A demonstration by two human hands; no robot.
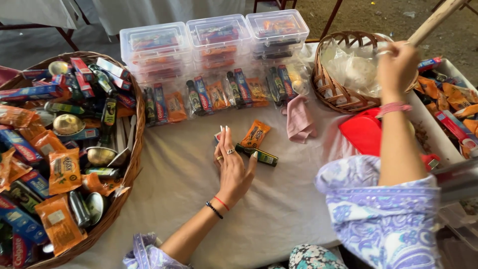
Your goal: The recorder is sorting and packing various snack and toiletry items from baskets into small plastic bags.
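Note:
My left hand (233, 167) rests on the white cloth (184, 184), fingers spread over a small toothpaste box (218, 136) and touching a dark green bottle (260, 155). An orange sachet (255, 134) lies just beyond the fingertips. My right hand (396, 62) is raised at the rim of a small wicker basket (331, 87) and pinches clear plastic bags (353, 67) that fill it.
A big wicker basket (132, 149) on the left brims with toothpaste boxes, sachets, bottles and round tins. Filled clear bags (219, 94) lie in a row before three clear lidded boxes (219, 37). A pink rag (300, 119), a red lid (363, 132) and a white tray (455, 107) sit right.

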